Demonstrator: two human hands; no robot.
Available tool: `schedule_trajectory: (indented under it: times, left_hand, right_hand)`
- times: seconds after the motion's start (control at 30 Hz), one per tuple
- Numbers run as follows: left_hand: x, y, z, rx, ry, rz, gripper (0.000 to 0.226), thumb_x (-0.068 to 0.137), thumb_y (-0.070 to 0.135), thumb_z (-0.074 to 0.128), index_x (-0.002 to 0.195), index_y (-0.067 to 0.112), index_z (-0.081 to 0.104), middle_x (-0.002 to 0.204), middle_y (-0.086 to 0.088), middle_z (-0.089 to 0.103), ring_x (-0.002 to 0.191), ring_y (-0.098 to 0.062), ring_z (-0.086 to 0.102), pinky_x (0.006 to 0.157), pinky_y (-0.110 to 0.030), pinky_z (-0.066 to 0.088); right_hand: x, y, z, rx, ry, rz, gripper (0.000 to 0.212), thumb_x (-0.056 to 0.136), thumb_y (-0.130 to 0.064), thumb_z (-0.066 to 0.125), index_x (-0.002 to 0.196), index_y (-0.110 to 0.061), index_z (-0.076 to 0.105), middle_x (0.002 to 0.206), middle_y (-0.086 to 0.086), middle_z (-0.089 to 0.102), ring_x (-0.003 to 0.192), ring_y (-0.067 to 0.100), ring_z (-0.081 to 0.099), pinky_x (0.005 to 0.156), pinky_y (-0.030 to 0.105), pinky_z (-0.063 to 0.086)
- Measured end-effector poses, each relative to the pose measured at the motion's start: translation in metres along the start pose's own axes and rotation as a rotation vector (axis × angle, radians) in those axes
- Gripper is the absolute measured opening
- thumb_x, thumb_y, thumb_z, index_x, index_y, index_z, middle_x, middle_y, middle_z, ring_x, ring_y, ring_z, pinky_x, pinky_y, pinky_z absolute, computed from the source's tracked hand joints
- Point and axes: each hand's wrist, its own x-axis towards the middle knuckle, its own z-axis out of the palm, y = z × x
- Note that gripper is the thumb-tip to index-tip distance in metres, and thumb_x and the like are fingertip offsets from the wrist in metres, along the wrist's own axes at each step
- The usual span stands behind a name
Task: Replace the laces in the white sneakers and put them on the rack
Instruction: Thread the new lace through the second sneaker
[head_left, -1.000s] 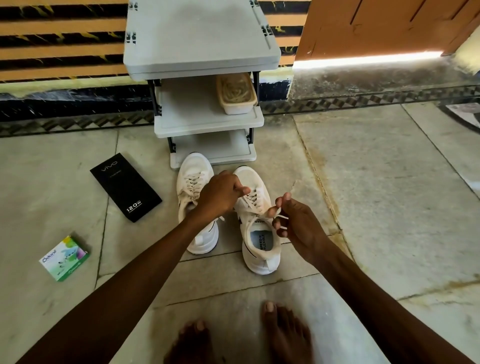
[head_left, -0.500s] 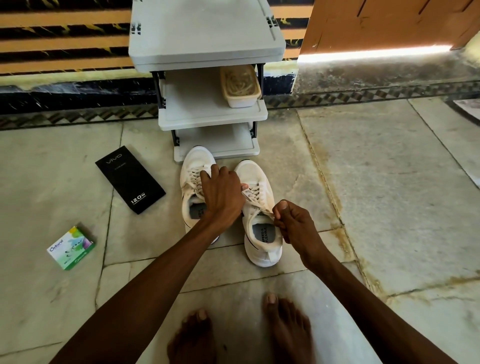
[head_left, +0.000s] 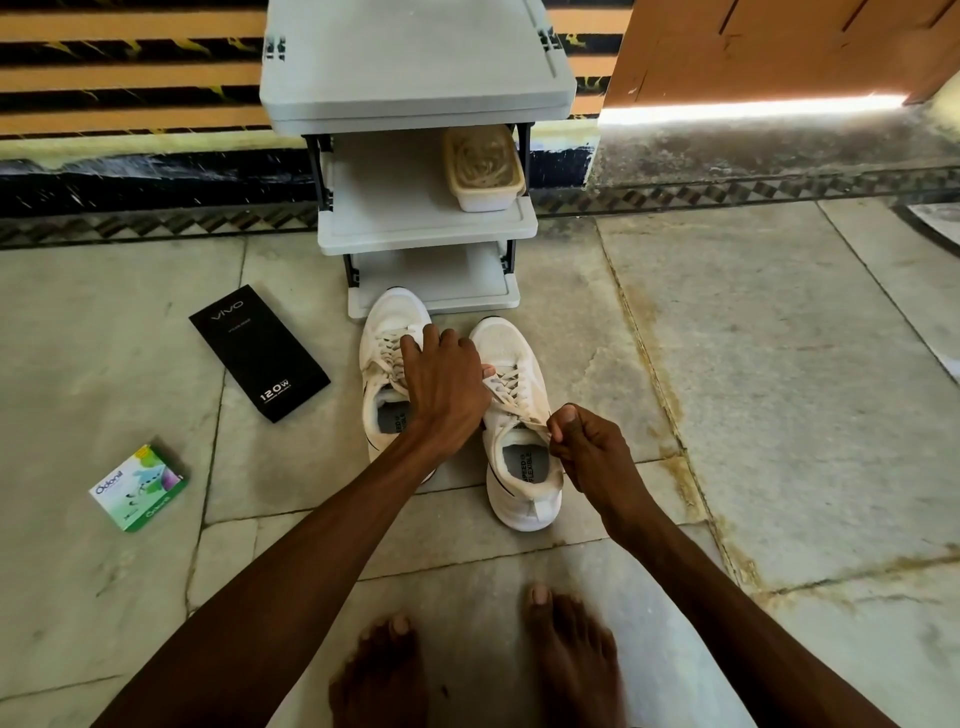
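Kept sneakers (head_left: 387, 332) on floor (head_left: 779, 415), toes at rack (head_left: 426, 236), so short trip later. Left hand (head_left: 441, 384) lay flat across both, fingers spread, steadying them. Right hand (head_left: 582, 441) pinched lace (head_left: 511, 410) end on right sneaker (head_left: 524, 483), probably to pull it out.

Stone-tile floor (head_left: 779, 415): grey rack (head_left: 415, 62) at 12 o'clock, white sneakers (head_left: 519, 467) side by side just before it, black box (head_left: 260, 353) at 10 o'clock, green-and-white carton (head_left: 137, 488) at 8 o'clock, bare feet (head_left: 566, 665) at 6 o'clock.

One wide head view — looking steeply down and forward at the rack (head_left: 415, 57).
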Motion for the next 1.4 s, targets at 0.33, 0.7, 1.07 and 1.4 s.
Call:
schedule_trajectory:
  times: [0.33,0.7,1.07,1.4]
  left_hand:
    - [-0.003,0.003,-0.001,0.036,-0.009,0.020,0.034,0.095,0.044,0.053,0.109,0.015,0.062,0.119,-0.004,0.061,0.116,-0.026,0.044,0.097,-0.044,0.029]
    - [0.001,-0.020,-0.010,-0.243,-0.135,0.064,0.040,0.098,0.050,0.046,0.104,0.016,0.067,0.116,-0.006,0.063,0.117,-0.029,0.046,0.098,-0.044,0.031]
    - [-0.028,-0.058,-0.014,-0.308,0.023,0.019,0.017,0.097,0.033,0.050,0.101,0.021,0.062,0.110,0.001,0.064,0.109,-0.022,0.051,0.091,-0.038,0.043]
    - [-0.072,-0.076,-0.010,-0.122,0.037,0.041,0.037,0.094,0.054,0.047,0.110,0.022,0.056,0.114,0.002,0.059,0.107,-0.019,0.052,0.087,-0.035,0.036]
  right_hand:
    - [-0.001,0.008,0.001,-0.021,0.022,0.045,0.043,0.105,-0.035,0.034,0.074,-0.010,0.050,0.056,-0.013,0.047,0.048,-0.002,0.042,0.049,0.011,0.034]
    - [-0.026,0.019,0.001,-0.777,-0.094,-0.270,0.042,0.077,-0.070,0.059,0.096,-0.033,0.066,0.093,-0.017,0.065,0.080,0.004,0.058,0.065,0.021,0.045]
    - [0.014,0.005,0.025,-1.013,-0.186,-0.479,0.046,0.088,-0.061,0.047,0.105,-0.027,0.071,0.090,-0.006,0.070,0.074,0.015,0.052,0.059,0.028,0.034]
    - [0.009,-0.002,0.042,-1.131,-0.186,-0.341,0.056,0.086,-0.042,0.068,0.136,-0.028,0.046,0.137,-0.006,0.051,0.103,0.022,0.061,0.066,0.029,0.042]
